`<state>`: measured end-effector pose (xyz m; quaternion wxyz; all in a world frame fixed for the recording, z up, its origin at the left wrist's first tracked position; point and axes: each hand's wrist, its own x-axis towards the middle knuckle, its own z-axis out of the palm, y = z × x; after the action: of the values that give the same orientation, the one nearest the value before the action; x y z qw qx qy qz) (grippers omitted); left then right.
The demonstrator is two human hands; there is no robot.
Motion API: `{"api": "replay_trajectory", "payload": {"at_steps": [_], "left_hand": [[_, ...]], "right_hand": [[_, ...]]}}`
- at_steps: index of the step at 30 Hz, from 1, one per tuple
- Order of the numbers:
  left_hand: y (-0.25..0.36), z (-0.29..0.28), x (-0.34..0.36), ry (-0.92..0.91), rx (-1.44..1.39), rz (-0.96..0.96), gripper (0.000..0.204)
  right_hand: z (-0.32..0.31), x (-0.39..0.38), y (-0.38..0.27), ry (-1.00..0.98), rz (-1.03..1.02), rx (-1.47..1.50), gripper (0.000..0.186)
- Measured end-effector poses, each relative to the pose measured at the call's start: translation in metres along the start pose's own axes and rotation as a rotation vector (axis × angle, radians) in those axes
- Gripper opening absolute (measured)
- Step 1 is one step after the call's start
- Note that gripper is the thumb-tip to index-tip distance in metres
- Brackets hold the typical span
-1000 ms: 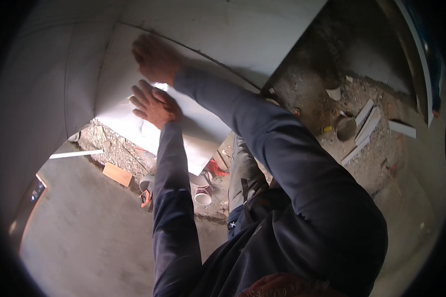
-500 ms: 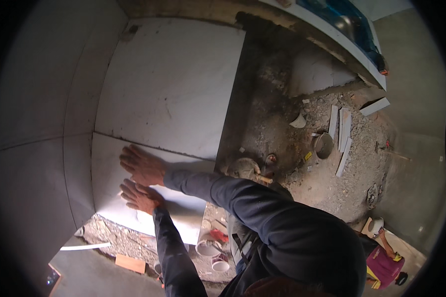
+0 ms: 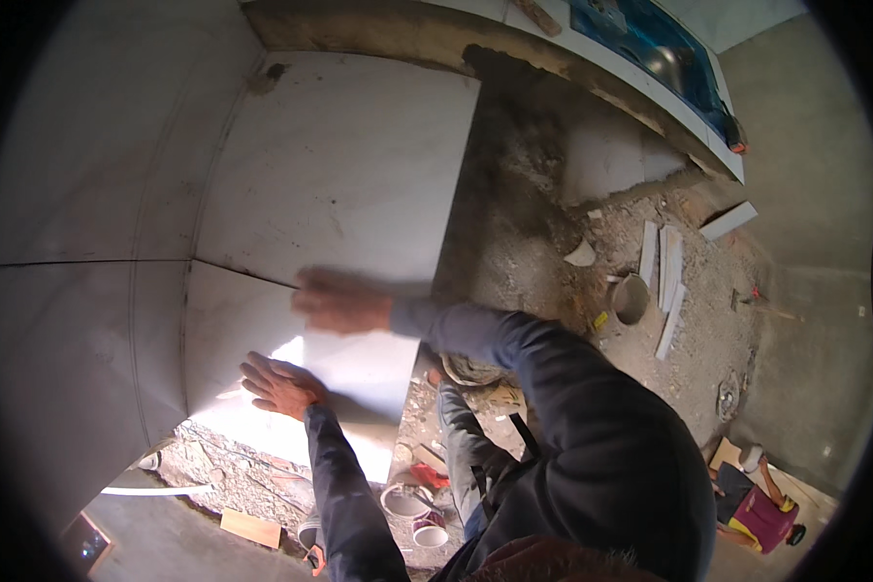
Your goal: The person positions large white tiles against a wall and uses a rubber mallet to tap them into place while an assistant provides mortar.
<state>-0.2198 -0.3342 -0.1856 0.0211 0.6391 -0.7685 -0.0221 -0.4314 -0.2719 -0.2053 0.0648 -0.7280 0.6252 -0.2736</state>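
My left hand (image 3: pixel 279 385) lies flat, fingers spread, on a large pale floor tile (image 3: pixel 359 373). My right hand (image 3: pixel 344 303) is blurred by motion over the same tile, close to its joint with a second large tile (image 3: pixel 344 175). Its fingers look stretched out, with nothing visible in them; whether the palm touches the surface is hard to tell. The near tile meets the farther one along a thin dark line. A bright patch of light covers part of the near tile around my left hand.
Grey wall panels (image 3: pixel 63 339) stand along the left. Rubble ground with tile strips (image 3: pixel 669 267) and a bucket (image 3: pixel 631 299) lies to the right. Near my legs are a pail (image 3: pixel 430 530) and a red object (image 3: pixel 429 474). Another person (image 3: pixel 759 514) works at the lower right.
My right hand has slid or lifted rightward and slightly away, from beside my left hand toward the joint. The left hand has shifted slightly right, staying flat on the tile.
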Motion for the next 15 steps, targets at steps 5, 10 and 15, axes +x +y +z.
{"api": "replay_trajectory", "payload": {"at_steps": [5, 10, 15], "left_hand": [[-0.008, -0.014, 0.006, 0.069, 0.047, -0.001, 0.060], [-0.005, -0.011, 0.008, 0.048, 0.040, -0.009, 0.060], [-0.004, -0.003, 0.005, 0.044, -0.004, 0.011, 0.060]], "right_hand": [[-0.201, 0.013, 0.166, 0.430, 0.268, -0.688, 0.039], [-0.400, -0.053, 0.264, 0.295, 0.989, -0.956, 0.049], [-0.425, -0.094, 0.358, 0.149, 0.764, -0.951, 0.051]]}}
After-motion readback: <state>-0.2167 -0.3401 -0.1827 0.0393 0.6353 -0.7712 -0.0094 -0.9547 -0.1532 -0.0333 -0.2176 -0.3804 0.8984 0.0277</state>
